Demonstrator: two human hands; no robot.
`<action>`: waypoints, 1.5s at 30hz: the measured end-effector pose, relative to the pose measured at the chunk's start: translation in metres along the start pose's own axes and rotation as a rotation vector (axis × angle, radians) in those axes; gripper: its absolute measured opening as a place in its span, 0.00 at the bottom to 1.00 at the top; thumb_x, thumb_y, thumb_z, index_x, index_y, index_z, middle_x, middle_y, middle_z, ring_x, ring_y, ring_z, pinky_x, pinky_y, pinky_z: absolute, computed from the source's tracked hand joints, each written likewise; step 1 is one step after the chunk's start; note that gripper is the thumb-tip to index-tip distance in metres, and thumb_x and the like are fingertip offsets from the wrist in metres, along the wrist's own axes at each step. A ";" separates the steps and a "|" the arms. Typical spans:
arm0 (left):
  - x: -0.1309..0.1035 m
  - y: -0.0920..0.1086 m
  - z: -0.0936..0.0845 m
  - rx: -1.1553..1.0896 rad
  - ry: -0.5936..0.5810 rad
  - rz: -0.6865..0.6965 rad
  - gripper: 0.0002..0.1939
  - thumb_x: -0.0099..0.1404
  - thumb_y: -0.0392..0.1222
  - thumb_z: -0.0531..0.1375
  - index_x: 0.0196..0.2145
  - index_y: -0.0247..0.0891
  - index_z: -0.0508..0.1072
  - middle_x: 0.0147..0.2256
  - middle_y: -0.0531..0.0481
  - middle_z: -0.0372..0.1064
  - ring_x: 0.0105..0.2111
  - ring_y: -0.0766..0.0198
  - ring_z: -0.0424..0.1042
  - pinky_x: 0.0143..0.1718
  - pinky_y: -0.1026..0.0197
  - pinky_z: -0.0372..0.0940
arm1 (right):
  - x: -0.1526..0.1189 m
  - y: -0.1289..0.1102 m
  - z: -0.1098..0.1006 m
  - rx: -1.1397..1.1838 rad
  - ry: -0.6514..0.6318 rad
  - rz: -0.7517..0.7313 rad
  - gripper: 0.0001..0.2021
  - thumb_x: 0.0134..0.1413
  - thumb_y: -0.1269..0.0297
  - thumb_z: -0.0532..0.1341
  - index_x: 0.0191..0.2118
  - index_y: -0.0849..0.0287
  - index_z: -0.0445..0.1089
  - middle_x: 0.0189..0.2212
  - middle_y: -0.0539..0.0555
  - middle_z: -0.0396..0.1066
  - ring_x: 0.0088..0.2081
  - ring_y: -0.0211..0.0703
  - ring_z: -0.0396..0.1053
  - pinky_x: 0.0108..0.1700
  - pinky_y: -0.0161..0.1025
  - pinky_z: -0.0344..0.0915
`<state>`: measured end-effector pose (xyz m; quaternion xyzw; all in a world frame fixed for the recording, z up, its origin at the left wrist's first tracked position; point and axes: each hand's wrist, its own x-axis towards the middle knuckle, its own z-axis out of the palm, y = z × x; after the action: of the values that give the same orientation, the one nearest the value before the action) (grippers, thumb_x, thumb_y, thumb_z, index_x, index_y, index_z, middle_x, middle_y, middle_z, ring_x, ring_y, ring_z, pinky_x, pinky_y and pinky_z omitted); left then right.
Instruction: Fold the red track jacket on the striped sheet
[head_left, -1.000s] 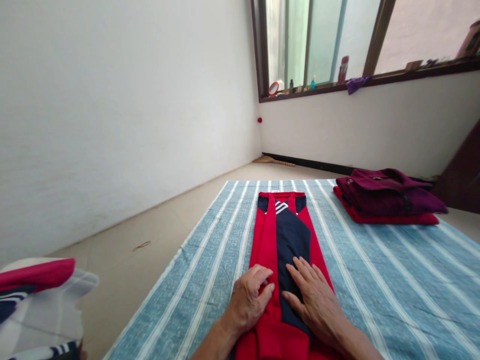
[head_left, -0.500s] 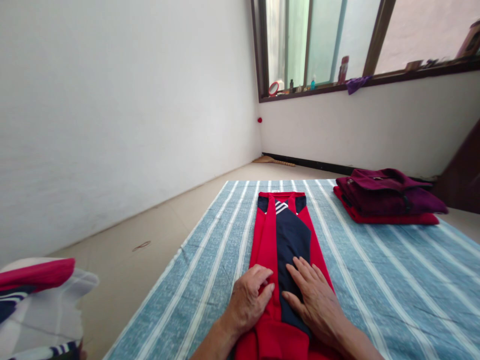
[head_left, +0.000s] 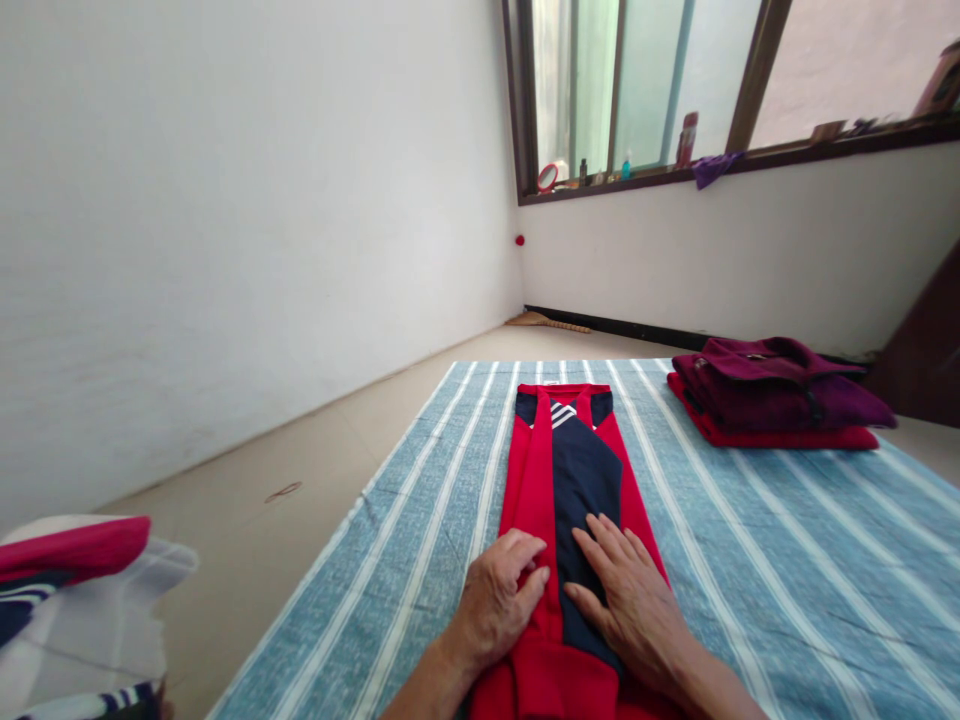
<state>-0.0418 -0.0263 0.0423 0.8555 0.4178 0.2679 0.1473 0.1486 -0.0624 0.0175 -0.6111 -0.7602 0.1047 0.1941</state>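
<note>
A red and navy jacket (head_left: 587,470) lies folded into a long narrow strip, its collar end away from me and white stripes near the top. My left hand (head_left: 501,592) rests on its red left part, fingers bent but not gripping any cloth that I can see. Flat on the navy panel lies my right hand (head_left: 626,590), its fingers spread. A red folded part of the garment shows between my wrists, and its lowest portion runs out of the frame.
Blue-and-white striped cloth (head_left: 420,500) covers the surface underneath. Folded purple and red clothes (head_left: 780,390) are stacked at the right. Red, navy and whitish items (head_left: 82,600) sit at the lower left. Small bottles and a mirror (head_left: 548,178) line the window sill.
</note>
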 end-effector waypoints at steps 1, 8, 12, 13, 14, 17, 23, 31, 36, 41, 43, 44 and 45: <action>0.000 0.000 0.000 -0.001 0.000 0.001 0.10 0.60 0.33 0.55 0.40 0.39 0.70 0.33 0.50 0.69 0.32 0.64 0.69 0.35 0.64 0.66 | 0.000 0.000 0.000 -0.001 0.000 0.000 0.28 0.59 0.47 0.51 0.60 0.56 0.60 0.62 0.56 0.53 0.63 0.52 0.47 0.63 0.52 0.46; 0.000 0.001 -0.001 0.000 0.003 -0.003 0.10 0.60 0.33 0.55 0.40 0.39 0.71 0.33 0.50 0.69 0.32 0.64 0.69 0.35 0.65 0.66 | 0.000 0.001 0.001 0.000 0.005 0.001 0.28 0.59 0.47 0.51 0.60 0.56 0.59 0.62 0.55 0.52 0.64 0.51 0.47 0.63 0.51 0.46; 0.000 0.001 0.000 0.004 0.001 0.001 0.10 0.60 0.33 0.55 0.40 0.39 0.71 0.33 0.50 0.69 0.32 0.64 0.69 0.35 0.65 0.66 | 0.000 0.001 0.000 -0.007 0.000 0.003 0.28 0.59 0.47 0.51 0.60 0.56 0.59 0.62 0.55 0.52 0.64 0.51 0.47 0.63 0.51 0.46; 0.000 0.000 0.000 0.005 0.000 0.002 0.10 0.60 0.33 0.55 0.40 0.39 0.71 0.33 0.50 0.69 0.32 0.64 0.69 0.35 0.65 0.66 | 0.000 0.001 0.000 -0.009 -0.003 0.002 0.28 0.59 0.47 0.51 0.61 0.56 0.59 0.62 0.55 0.52 0.64 0.51 0.47 0.63 0.51 0.46; 0.000 0.000 0.000 0.005 0.000 0.003 0.10 0.60 0.33 0.55 0.40 0.39 0.71 0.32 0.50 0.69 0.32 0.64 0.69 0.35 0.65 0.66 | 0.000 0.000 -0.001 -0.011 -0.006 0.002 0.28 0.59 0.47 0.51 0.61 0.56 0.59 0.62 0.55 0.52 0.64 0.51 0.47 0.63 0.51 0.46; 0.000 -0.001 0.001 0.004 -0.004 -0.001 0.10 0.60 0.33 0.55 0.40 0.39 0.70 0.33 0.50 0.69 0.32 0.64 0.69 0.35 0.64 0.66 | 0.000 0.000 -0.002 -0.018 -0.013 0.002 0.28 0.59 0.47 0.51 0.61 0.56 0.59 0.62 0.56 0.52 0.63 0.51 0.48 0.63 0.51 0.46; -0.001 -0.002 0.001 0.002 0.005 0.010 0.10 0.60 0.34 0.54 0.40 0.40 0.70 0.32 0.50 0.69 0.32 0.64 0.69 0.35 0.64 0.66 | 0.000 0.001 0.000 -0.008 0.006 -0.003 0.28 0.59 0.47 0.51 0.60 0.56 0.60 0.62 0.56 0.53 0.63 0.51 0.48 0.62 0.52 0.47; 0.000 0.000 0.000 -0.003 -0.004 -0.006 0.11 0.61 0.34 0.55 0.41 0.39 0.70 0.33 0.50 0.69 0.33 0.64 0.69 0.36 0.64 0.66 | 0.001 -0.001 -0.001 -0.028 -0.011 0.007 0.28 0.58 0.48 0.51 0.61 0.56 0.59 0.62 0.55 0.52 0.63 0.51 0.48 0.62 0.51 0.47; -0.001 0.001 -0.001 -0.010 -0.004 -0.010 0.10 0.61 0.34 0.55 0.41 0.39 0.70 0.33 0.50 0.69 0.33 0.64 0.70 0.36 0.64 0.66 | 0.001 -0.002 -0.003 -0.027 -0.027 0.016 0.28 0.58 0.48 0.52 0.61 0.56 0.59 0.63 0.56 0.52 0.64 0.51 0.47 0.62 0.51 0.46; 0.001 0.002 -0.002 -0.008 -0.009 -0.015 0.10 0.61 0.34 0.54 0.40 0.39 0.70 0.33 0.50 0.69 0.33 0.64 0.69 0.36 0.64 0.66 | 0.001 -0.001 -0.003 -0.021 -0.026 0.014 0.28 0.58 0.48 0.52 0.61 0.56 0.59 0.63 0.56 0.52 0.63 0.51 0.47 0.62 0.51 0.46; 0.001 0.002 -0.002 -0.009 -0.010 -0.016 0.10 0.61 0.34 0.55 0.40 0.39 0.70 0.33 0.50 0.69 0.33 0.64 0.69 0.36 0.64 0.65 | 0.001 -0.002 -0.003 -0.027 -0.027 0.016 0.28 0.58 0.48 0.52 0.61 0.56 0.59 0.63 0.56 0.52 0.63 0.51 0.47 0.62 0.51 0.46; 0.001 0.001 -0.001 -0.009 -0.010 -0.016 0.10 0.61 0.34 0.55 0.40 0.39 0.70 0.33 0.50 0.69 0.33 0.64 0.69 0.36 0.64 0.65 | 0.001 -0.002 -0.004 -0.031 -0.029 0.016 0.28 0.58 0.49 0.52 0.61 0.56 0.59 0.63 0.56 0.52 0.64 0.51 0.47 0.62 0.51 0.46; 0.001 0.001 -0.001 -0.009 -0.011 -0.016 0.10 0.61 0.34 0.55 0.40 0.39 0.70 0.33 0.50 0.69 0.33 0.64 0.69 0.36 0.64 0.65 | 0.001 -0.002 -0.004 -0.033 -0.031 0.017 0.28 0.58 0.49 0.52 0.61 0.56 0.59 0.63 0.56 0.52 0.64 0.51 0.47 0.62 0.51 0.46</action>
<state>-0.0412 -0.0264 0.0437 0.8531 0.4224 0.2638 0.1557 0.1482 -0.0621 0.0225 -0.6188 -0.7596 0.1032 0.1715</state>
